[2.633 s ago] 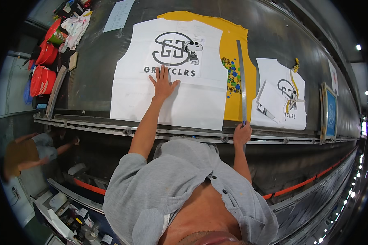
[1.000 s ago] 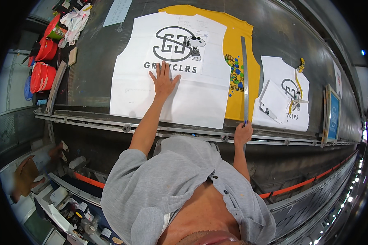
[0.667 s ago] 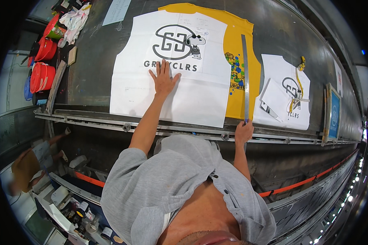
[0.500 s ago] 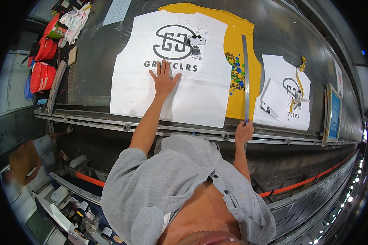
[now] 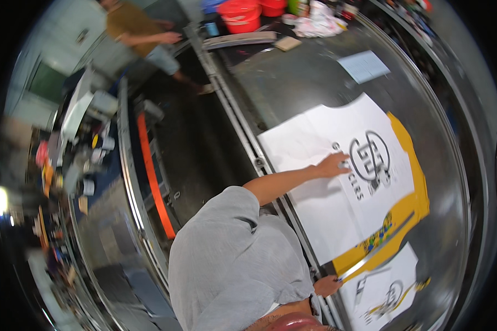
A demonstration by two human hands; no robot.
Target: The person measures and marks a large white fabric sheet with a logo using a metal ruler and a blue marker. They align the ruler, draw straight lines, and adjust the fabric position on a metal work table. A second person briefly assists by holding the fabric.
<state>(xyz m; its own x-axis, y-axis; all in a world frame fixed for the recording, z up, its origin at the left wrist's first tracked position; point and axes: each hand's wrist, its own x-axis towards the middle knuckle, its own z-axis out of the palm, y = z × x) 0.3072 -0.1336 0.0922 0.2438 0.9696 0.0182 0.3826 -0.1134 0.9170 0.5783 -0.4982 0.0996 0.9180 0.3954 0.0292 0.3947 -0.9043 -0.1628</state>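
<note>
My left hand (image 5: pixel 332 165) rests on a large white shirt-shaped paper sheet (image 5: pixel 315 209), beside its printed black logo and lettering; its fingers are stretched out, somewhat blurred. Under the sheet lies a yellow shirt panel (image 5: pixel 417 182), its edge and part of a colourful print showing. My right hand (image 5: pixel 328 286) is closed around the near end of a long metal ruler (image 5: pixel 378 249), which lies across the yellow panel. Next to my right hand is a smaller white sheet (image 5: pixel 403 265) with a similar logo, a folded paper and a yellow tape measure (image 5: pixel 423 284) on it.
A metal rail (image 5: pixel 243 135) edges the dark table (image 5: pixel 419 99). Red buckets (image 5: pixel 240 16), a crumpled cloth (image 5: pixel 321 21) and a pale blue sheet (image 5: pixel 364 66) are at its far end. Someone in a brown shirt (image 5: pixel 132 27) is in the aisle. An orange bar (image 5: pixel 154 182) runs along a neighbouring table.
My view has swung left, so the table now runs diagonally. My left hand stays near the lettering, its fingers less spread. My right hand still grips the ruler. The other person now appears upright.
</note>
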